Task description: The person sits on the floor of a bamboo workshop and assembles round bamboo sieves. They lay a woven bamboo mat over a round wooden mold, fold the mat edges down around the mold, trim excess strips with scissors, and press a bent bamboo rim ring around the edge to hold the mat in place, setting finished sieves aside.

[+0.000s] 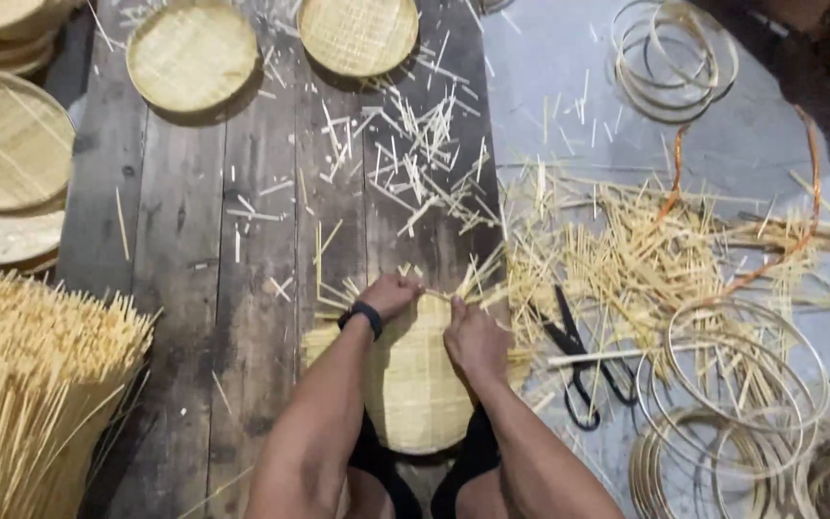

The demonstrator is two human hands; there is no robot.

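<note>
I look down at my two hands on a round woven tray (413, 384) that lies flat on the dark wooden boards (194, 288), right in front of my knees. My left hand (388, 294) is at the far edge of the tray, with a black band (361, 317) on the wrist. Its fingers are curled in and pinch a thin strip sticking out of the rim. My right hand (474, 338) sits just beside it on the tray, fingers pressed together and bent over the edge. Loose straw bits (415, 163) lie all over the boards. Black scissors (583, 358) lie to the right, near some round hoops (742, 384). A big bundle of sticks (31, 384) stands at the left
</note>
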